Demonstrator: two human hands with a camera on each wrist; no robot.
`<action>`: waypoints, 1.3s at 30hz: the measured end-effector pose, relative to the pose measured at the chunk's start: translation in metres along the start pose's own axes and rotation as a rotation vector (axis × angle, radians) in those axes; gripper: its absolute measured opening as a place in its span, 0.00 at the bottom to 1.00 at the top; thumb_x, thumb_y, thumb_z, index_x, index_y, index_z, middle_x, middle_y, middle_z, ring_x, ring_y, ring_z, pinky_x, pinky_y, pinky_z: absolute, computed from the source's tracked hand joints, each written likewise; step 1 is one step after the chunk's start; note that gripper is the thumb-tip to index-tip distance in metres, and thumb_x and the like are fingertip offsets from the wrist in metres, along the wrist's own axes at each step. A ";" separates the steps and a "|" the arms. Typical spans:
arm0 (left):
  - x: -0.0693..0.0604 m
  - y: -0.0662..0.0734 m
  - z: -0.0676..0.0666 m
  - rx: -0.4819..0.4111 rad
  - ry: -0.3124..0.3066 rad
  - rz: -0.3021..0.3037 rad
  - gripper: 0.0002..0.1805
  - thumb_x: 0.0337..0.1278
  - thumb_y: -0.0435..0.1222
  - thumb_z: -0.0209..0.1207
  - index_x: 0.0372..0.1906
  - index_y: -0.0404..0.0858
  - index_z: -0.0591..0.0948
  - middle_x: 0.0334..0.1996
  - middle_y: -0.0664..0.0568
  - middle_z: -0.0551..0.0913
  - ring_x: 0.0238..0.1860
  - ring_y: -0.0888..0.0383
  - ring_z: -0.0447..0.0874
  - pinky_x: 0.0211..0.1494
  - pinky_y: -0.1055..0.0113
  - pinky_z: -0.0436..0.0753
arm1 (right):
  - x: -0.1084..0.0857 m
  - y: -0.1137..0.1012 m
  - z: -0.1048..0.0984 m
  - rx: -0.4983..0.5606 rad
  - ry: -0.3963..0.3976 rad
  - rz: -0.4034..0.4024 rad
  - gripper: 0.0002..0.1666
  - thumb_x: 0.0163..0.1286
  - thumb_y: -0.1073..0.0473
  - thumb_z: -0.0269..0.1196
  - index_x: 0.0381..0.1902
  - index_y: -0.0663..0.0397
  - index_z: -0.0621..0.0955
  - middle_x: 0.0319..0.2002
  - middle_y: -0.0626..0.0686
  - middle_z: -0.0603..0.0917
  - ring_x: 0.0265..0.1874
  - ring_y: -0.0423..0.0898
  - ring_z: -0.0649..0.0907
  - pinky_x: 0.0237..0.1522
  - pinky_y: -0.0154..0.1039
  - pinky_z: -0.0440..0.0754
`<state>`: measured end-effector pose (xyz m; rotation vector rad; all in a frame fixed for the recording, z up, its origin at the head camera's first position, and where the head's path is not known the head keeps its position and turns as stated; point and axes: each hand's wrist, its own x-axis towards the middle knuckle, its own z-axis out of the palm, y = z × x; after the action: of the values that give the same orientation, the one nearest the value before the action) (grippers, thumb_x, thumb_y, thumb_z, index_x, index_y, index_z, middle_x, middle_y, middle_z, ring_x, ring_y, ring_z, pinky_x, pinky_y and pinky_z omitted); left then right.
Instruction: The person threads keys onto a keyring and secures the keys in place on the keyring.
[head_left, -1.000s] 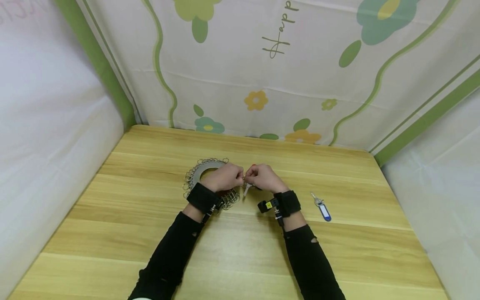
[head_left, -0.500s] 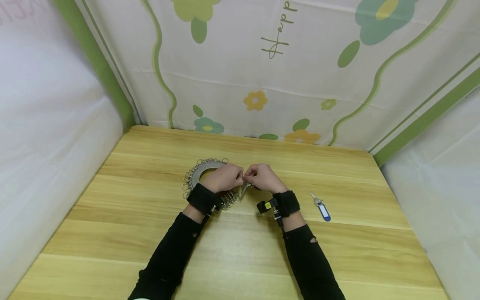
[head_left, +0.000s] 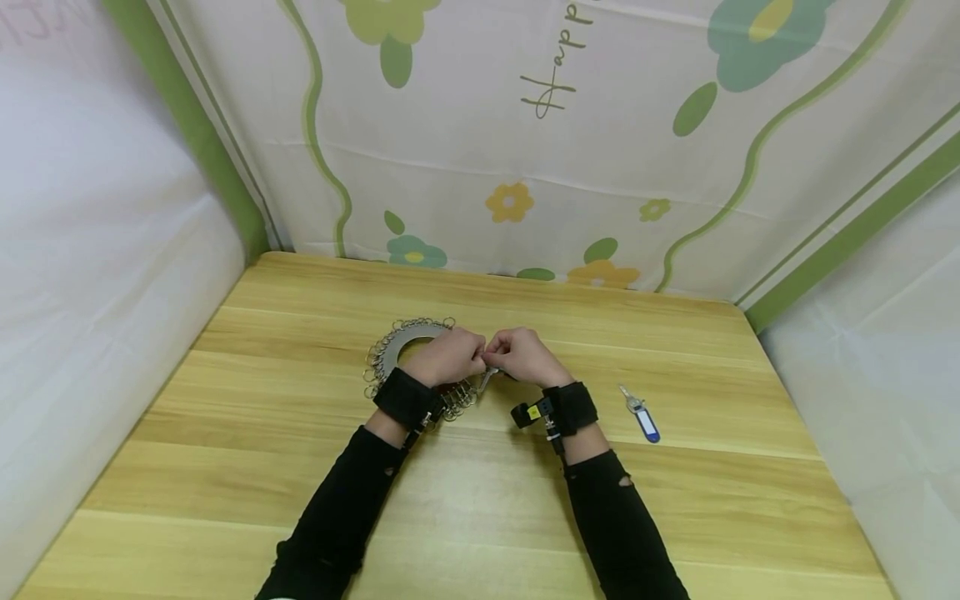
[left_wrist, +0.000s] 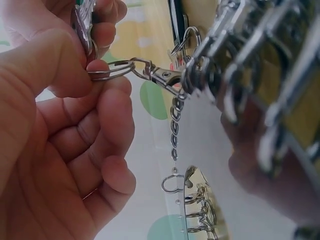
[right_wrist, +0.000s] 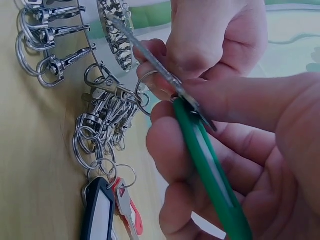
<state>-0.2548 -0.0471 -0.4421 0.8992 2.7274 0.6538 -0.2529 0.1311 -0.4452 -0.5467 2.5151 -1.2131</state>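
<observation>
In the head view my left hand (head_left: 448, 357) lies over a ring-shaped metal key holder (head_left: 388, 354) edged with several snap clips. The left wrist view shows its thumb and finger pinching a split ring (left_wrist: 111, 74), which is linked to a snap clip (left_wrist: 165, 77) on the holder. My right hand (head_left: 527, 357) meets it fingertip to fingertip. That hand holds a green key tag (right_wrist: 212, 175) with a silver key (right_wrist: 145, 52) between thumb and fingers. Whether the tag's own ring is threaded on the split ring is hidden by the fingers.
A key with a blue tag (head_left: 647, 423) lies on the wooden table (head_left: 480, 500), right of my right hand. Below the clips in the right wrist view hang a black tag (right_wrist: 100, 210) and a red tag (right_wrist: 131, 215) with keys. A printed curtain (head_left: 450, 142) stands behind.
The key by my right hand has tilted and swung slightly left, closer to the holder's clips. A red bit above the right fingers has gone from sight. Both hands stay nearly in place.
</observation>
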 end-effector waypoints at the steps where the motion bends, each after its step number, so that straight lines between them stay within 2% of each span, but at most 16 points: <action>1: 0.000 0.000 0.000 -0.002 -0.002 -0.007 0.09 0.58 0.31 0.53 0.22 0.41 0.72 0.15 0.56 0.64 0.16 0.62 0.60 0.24 0.71 0.61 | 0.000 0.000 0.000 0.001 -0.001 -0.002 0.06 0.68 0.58 0.61 0.32 0.52 0.83 0.25 0.49 0.83 0.19 0.45 0.76 0.22 0.36 0.72; 8: 0.000 0.003 -0.001 -0.023 -0.040 -0.044 0.10 0.60 0.34 0.49 0.23 0.41 0.73 0.15 0.55 0.65 0.15 0.60 0.62 0.23 0.69 0.63 | 0.000 0.000 0.002 -0.007 -0.014 -0.008 0.03 0.66 0.64 0.61 0.33 0.55 0.82 0.28 0.50 0.82 0.24 0.46 0.78 0.25 0.36 0.73; 13: -0.001 0.003 -0.002 -0.050 -0.061 -0.063 0.13 0.66 0.36 0.45 0.26 0.40 0.74 0.17 0.53 0.68 0.17 0.59 0.66 0.25 0.68 0.67 | 0.001 0.003 0.004 -0.002 0.002 0.006 0.04 0.66 0.63 0.60 0.33 0.55 0.81 0.27 0.50 0.81 0.21 0.44 0.76 0.23 0.36 0.72; 21: -0.003 0.000 -0.003 -0.098 -0.072 -0.040 0.06 0.60 0.32 0.52 0.28 0.41 0.75 0.22 0.52 0.74 0.20 0.59 0.69 0.26 0.68 0.68 | 0.001 0.005 0.004 0.035 0.020 0.040 0.04 0.68 0.64 0.57 0.34 0.55 0.79 0.26 0.52 0.80 0.20 0.45 0.75 0.21 0.37 0.71; 25: -0.003 -0.001 -0.002 -0.115 -0.070 -0.024 0.05 0.61 0.32 0.53 0.30 0.42 0.76 0.23 0.52 0.75 0.20 0.60 0.70 0.27 0.69 0.69 | 0.001 0.002 0.004 0.025 0.027 0.045 0.04 0.69 0.63 0.57 0.35 0.55 0.79 0.26 0.52 0.80 0.21 0.45 0.76 0.22 0.36 0.72; 39: -0.002 -0.001 -0.001 -0.136 -0.069 -0.034 0.09 0.66 0.34 0.46 0.31 0.42 0.76 0.23 0.53 0.76 0.19 0.59 0.71 0.29 0.67 0.72 | -0.002 0.000 0.001 0.034 0.024 0.084 0.05 0.69 0.62 0.58 0.37 0.57 0.80 0.26 0.52 0.80 0.21 0.47 0.77 0.22 0.36 0.72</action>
<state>-0.2538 -0.0493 -0.4416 0.8267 2.5957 0.7756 -0.2508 0.1309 -0.4453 -0.4169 2.5054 -1.2354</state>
